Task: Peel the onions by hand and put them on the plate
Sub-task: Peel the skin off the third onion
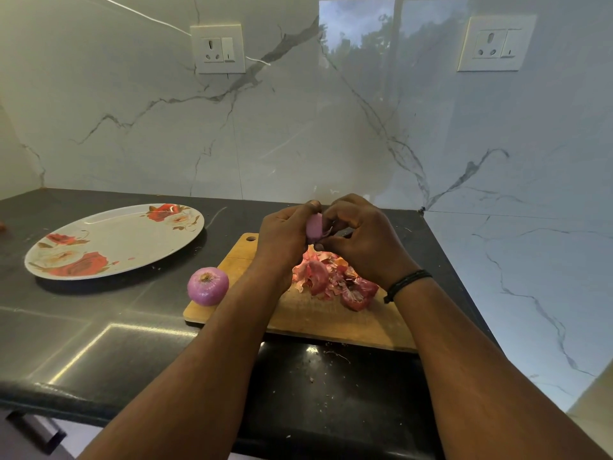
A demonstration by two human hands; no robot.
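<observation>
My left hand [282, 234] grips a small purple onion [314, 227] above the wooden cutting board [308, 320]. My right hand [361, 237] has its fingers curled against the same onion and pinches a strip of its skin. A peeled purple onion [208, 286] sits at the board's left edge. A heap of reddish onion skins [335, 280] lies on the board under my hands. The oval plate with red flowers [132, 227] rests on the dark counter to the left, with no onions on it.
The dark counter [99, 333] ends at a marble wall behind and another on the right. Two wall sockets [219, 49] sit high on the back wall. Bits of skin are scattered on the counter near its front edge. A drawer handle [36, 429] shows at bottom left.
</observation>
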